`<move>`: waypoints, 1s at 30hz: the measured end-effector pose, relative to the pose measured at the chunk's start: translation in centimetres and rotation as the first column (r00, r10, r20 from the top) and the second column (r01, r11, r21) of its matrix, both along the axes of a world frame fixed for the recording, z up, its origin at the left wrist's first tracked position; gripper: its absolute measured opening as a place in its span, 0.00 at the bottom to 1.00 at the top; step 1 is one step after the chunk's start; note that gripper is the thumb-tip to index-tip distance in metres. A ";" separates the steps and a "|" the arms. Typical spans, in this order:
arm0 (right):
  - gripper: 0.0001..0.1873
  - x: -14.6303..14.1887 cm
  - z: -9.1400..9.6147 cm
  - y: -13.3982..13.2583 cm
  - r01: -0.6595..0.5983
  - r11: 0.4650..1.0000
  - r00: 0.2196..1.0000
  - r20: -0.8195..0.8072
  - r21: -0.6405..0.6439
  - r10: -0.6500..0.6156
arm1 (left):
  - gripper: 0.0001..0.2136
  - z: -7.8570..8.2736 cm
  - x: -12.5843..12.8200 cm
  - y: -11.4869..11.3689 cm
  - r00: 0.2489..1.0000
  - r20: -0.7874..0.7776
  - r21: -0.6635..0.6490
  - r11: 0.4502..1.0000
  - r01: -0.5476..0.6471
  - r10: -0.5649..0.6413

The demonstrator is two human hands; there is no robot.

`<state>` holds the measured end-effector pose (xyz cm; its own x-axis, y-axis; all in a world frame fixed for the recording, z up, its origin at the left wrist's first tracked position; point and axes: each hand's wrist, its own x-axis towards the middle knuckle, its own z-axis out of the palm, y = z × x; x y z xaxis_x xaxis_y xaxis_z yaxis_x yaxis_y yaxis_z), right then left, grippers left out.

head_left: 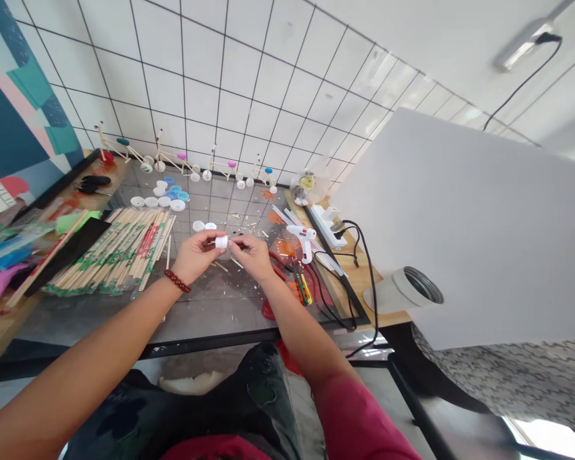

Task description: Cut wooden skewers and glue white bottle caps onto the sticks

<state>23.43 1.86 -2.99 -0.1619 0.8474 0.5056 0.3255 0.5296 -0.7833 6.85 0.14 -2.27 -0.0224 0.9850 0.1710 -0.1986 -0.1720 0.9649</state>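
My left hand [199,257], with a dark red bead bracelet at the wrist, pinches a small white piece [221,242] that looks like bottle caps put together. At its right side, my right hand [250,255] is closed in a pinch; what its fingertips hold, if anything, is too small to tell. A short wooden stick [236,262] shows just under the right fingers, and I cannot tell whether it touches them. Two loose white bottle caps [204,226] lie just beyond my left hand.
Chopsticks in paper wrappers [110,252] lie at left. Further back are white and blue caps [177,204] and several small stick models with cap wheels [215,166] along the tiled wall. At right are a white glue gun [305,239], a utility knife [305,289], a power strip [328,227] and black cables.
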 end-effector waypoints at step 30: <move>0.09 -0.1 0.1 -0.2 0.043 0.995 0.981 0.184 0.085 -0.058 | 0.27 -0.4 -0.2 0.3 0.998 0.043 -0.100 0.994 0.053 -0.049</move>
